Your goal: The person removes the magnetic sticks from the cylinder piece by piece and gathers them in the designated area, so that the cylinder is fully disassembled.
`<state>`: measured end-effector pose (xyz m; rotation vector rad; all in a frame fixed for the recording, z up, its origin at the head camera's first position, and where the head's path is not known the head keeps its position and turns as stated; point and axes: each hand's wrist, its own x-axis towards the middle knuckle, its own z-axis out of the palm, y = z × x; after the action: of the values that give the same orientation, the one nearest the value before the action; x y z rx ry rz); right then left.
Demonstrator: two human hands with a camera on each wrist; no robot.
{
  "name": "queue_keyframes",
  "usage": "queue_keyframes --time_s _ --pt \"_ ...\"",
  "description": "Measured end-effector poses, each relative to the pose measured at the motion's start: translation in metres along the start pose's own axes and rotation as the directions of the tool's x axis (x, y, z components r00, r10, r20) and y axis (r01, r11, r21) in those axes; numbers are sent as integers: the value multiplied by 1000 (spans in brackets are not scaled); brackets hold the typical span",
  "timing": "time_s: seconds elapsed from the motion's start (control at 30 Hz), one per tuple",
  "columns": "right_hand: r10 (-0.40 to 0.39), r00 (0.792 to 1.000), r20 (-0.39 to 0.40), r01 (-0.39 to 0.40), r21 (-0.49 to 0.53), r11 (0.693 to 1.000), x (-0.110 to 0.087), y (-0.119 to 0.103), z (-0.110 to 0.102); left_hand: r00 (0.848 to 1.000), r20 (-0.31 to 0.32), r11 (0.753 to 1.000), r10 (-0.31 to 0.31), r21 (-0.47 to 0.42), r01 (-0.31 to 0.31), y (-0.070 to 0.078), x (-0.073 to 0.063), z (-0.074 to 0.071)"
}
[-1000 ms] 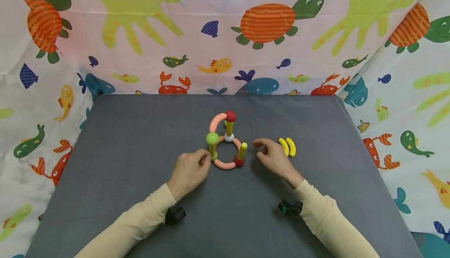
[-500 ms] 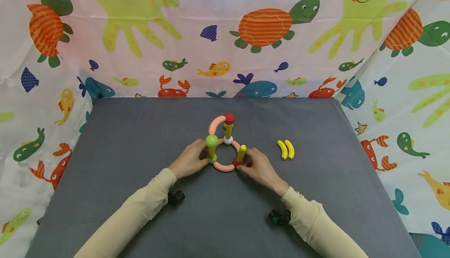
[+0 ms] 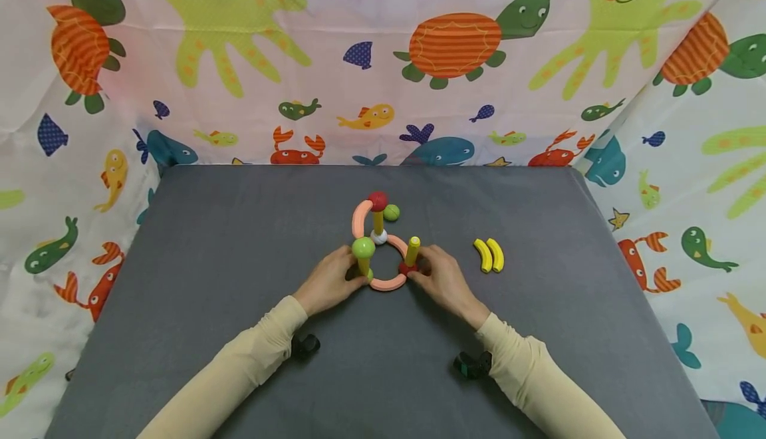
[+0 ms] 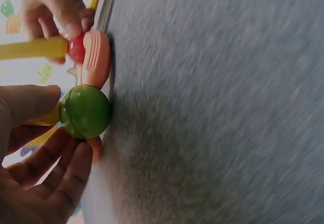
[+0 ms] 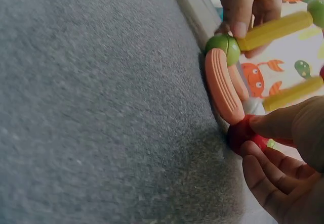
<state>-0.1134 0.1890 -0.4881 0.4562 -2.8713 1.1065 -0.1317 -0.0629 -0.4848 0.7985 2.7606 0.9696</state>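
Observation:
A toy frame of balls, yellow sticks and curved salmon pieces stands mid-table. My left hand (image 3: 326,283) pinches its lower green ball (image 4: 86,112), thumb along the yellow stick above it. The lower red ball (image 5: 238,137) on the right is gripped between thumb and fingers of my right hand (image 3: 445,283). From that red ball a yellow stick (image 3: 413,251) rises with a bare top. A curved salmon piece (image 3: 387,284) joins the two held balls. Higher up, another curved salmon piece (image 3: 360,218) spans from the upper green ball (image 3: 363,247) to the upper red ball (image 3: 378,200).
A white ball (image 3: 378,237) forms the rear base corner. Behind the frame lies a separate green ball (image 3: 391,212). Two curved yellow pieces (image 3: 489,255) rest side by side on the grey table (image 3: 239,226), right of my right hand. A printed sea-animal cloth hangs behind.
My right hand has come left from beside the yellow pieces and taken hold of the lower red ball. The frame has turned slightly, its rear shifting left, uncovering the green ball behind.

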Motion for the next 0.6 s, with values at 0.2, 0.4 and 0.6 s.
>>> queue_keyframes --time_s 0.2,0.4,0.6 --pt "4 999 -32 -2 63 998 6 4 -2 997 -36 996 75 44 -73 11 -9 8" --pt "29 999 -28 -27 79 997 13 6 -1 992 -36 992 119 35 -117 21 -10 16" --pt "50 999 -22 -48 83 995 17 6 3 993 -22 993 116 -1 -116 25 -10 20"
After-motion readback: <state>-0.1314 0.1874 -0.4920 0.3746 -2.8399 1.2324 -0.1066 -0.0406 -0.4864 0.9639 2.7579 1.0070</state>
